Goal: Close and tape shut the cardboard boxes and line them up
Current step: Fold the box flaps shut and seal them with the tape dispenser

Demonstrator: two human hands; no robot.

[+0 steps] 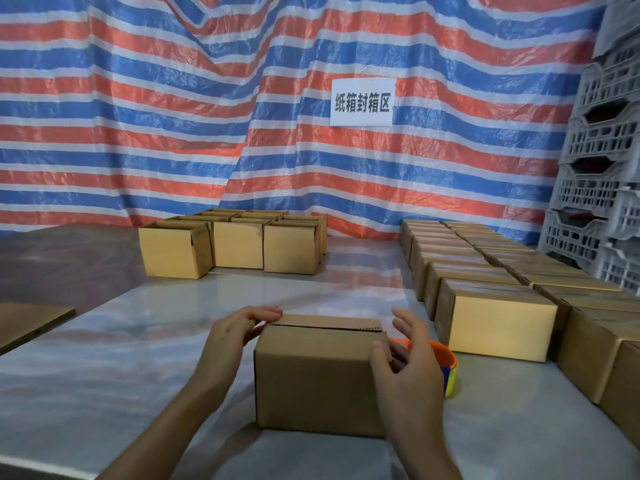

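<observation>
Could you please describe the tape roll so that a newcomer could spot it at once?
On the grey table, find the lone cardboard box between the left hand and right hand. The tape roll lies right of it, partly behind that right hand, before the row of closed boxes. It alone is round and bright: an orange ring with yellow and blue on its side.

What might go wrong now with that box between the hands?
The seam on top of the box shows a dark gap, and only the left hand rests on the flaps, so they may spring open before taping. The right hand, close by the tape roll, might knock it away.
</observation>
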